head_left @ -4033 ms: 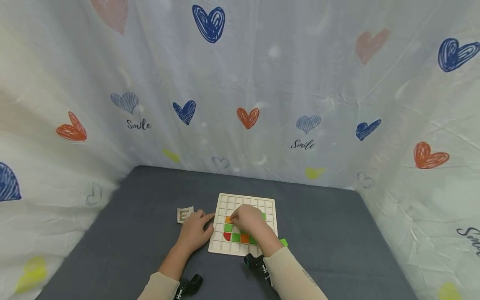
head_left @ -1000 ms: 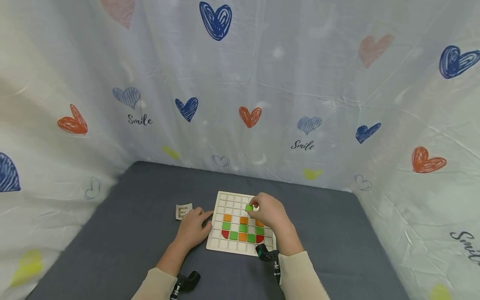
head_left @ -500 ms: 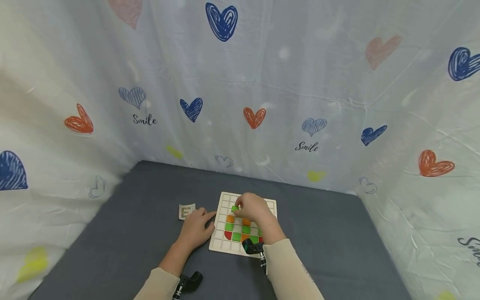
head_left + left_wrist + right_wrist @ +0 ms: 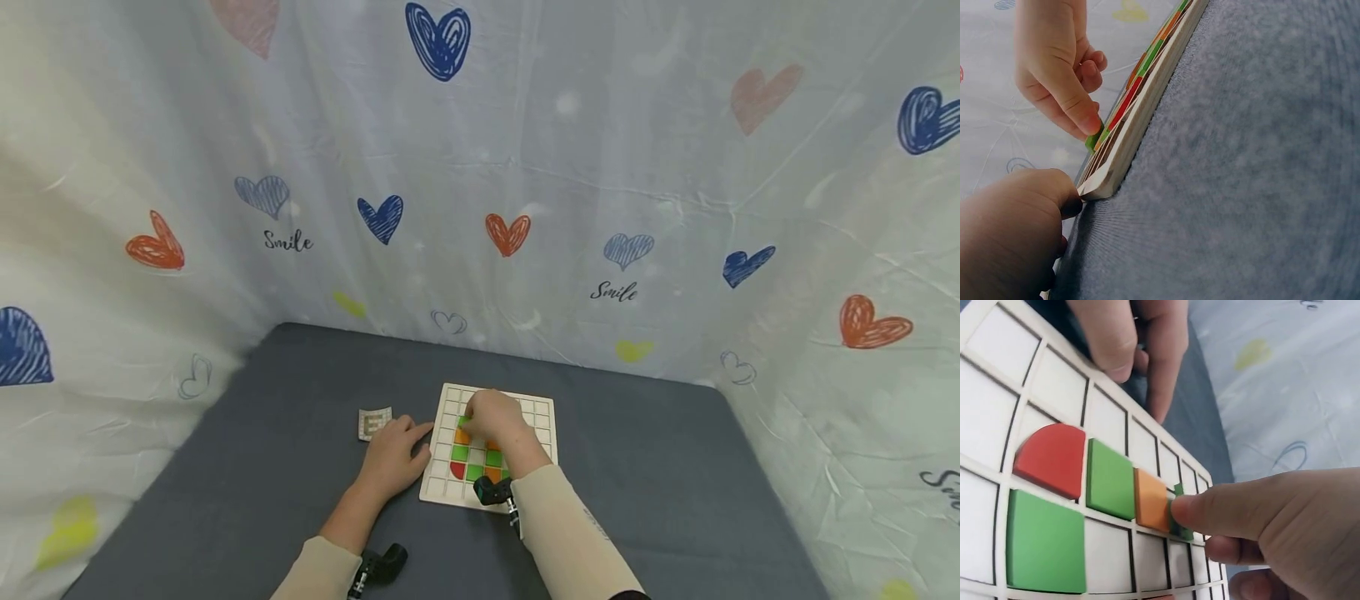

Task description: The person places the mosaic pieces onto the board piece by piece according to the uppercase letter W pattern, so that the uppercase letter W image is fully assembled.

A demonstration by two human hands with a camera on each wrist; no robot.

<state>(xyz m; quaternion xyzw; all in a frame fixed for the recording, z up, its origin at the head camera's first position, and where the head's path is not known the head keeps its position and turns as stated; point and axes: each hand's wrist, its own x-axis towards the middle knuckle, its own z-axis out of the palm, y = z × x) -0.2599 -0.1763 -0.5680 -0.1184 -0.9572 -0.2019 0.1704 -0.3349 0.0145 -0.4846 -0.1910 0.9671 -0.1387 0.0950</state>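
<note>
A pale wooden grid board (image 4: 442, 489) lies on the dark table, partly covered with coloured tiles. My right hand (image 4: 498, 418) is over its left half, pinching a green square tile (image 4: 1180, 526) between thumb and finger. That tile is tilted at the cell just beyond an orange square (image 4: 1152, 500). Beyond the near row's red rounded tile (image 4: 1054, 459), a green square (image 4: 1110, 478) and that orange one form a column. My left hand (image 4: 393, 456) rests at the board's left edge, its index finger and thumb stretched out against it. My right forearm hides some tiles on the right.
A small patterned card (image 4: 373, 422) lies on the table (image 4: 315, 392) left of the board, beside my left hand. Black wrist cameras (image 4: 387, 563) sit under both wrists. A white curtain (image 4: 555, 167) printed with hearts encloses the table.
My right hand, earlier at the orange tile, has since carried a green tile leftward across the board and lowered it to the left column. My left hand has stayed at the edge.
</note>
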